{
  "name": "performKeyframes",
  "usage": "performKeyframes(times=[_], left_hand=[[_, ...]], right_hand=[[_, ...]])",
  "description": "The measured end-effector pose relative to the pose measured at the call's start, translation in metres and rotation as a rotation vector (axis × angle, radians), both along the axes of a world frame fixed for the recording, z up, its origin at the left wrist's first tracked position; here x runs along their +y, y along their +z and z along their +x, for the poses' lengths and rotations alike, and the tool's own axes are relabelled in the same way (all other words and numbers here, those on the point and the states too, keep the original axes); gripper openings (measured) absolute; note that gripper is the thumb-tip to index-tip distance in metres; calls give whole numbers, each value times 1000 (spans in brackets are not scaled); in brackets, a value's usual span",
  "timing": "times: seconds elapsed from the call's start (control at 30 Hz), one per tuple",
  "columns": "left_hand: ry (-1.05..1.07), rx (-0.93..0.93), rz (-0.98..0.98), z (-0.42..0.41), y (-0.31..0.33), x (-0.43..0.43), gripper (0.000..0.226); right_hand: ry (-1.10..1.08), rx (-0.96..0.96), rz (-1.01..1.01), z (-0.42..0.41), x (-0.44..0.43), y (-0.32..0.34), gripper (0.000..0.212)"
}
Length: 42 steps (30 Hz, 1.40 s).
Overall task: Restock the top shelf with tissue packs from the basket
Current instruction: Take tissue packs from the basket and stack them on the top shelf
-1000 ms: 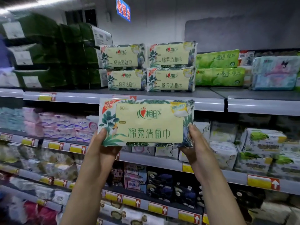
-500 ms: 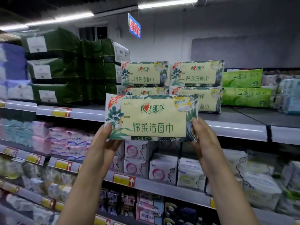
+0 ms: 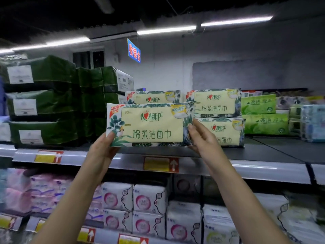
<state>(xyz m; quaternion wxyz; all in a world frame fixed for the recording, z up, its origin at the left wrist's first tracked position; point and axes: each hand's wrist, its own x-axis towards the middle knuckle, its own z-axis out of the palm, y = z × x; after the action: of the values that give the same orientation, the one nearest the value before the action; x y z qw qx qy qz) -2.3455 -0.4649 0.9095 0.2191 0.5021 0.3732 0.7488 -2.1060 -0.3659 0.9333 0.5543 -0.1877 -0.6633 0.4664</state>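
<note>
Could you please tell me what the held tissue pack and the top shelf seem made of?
The tissue pack: probably soft printed plastic film, slightly glossy, wrinkled at its ends. The top shelf: likely painted metal, dark matte deck, paler front edge catching light.

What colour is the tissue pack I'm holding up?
The tissue pack is pale yellow with a green leaf border; head view.

held pack covers most of left stack | lower-left goods blurred, perhaps pads
</note>
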Motion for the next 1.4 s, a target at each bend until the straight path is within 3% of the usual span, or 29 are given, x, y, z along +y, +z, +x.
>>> performKeyframes(times=[0.2,0.37,0.5,0.53,0.67,1.07,1.4], left_hand=[[117,212,-113,-36,7,19,92],[158,435,-195,-61,14,21,87],[136,463,-261,-72,18,31,24],[150,495,-283,-73,18,34,20],[203,545,-322,-76,15,42,20],[531,737,-375,-65,10,47,13],[604,788,-429,-54,10,40,31]], right_hand=[[-96,-135,89,-19,24,-1,49],[-165,-307,192,-27,37,4,52],[-262,-520,287,-36,43,-6,58],[-302,-564,327,-37,42,-8,58],[-423,-624,406,-39,42,-11,59],[-459,-665,410,-45,46,-13,56],[-493,-732,409,-43,40,-12,54]])
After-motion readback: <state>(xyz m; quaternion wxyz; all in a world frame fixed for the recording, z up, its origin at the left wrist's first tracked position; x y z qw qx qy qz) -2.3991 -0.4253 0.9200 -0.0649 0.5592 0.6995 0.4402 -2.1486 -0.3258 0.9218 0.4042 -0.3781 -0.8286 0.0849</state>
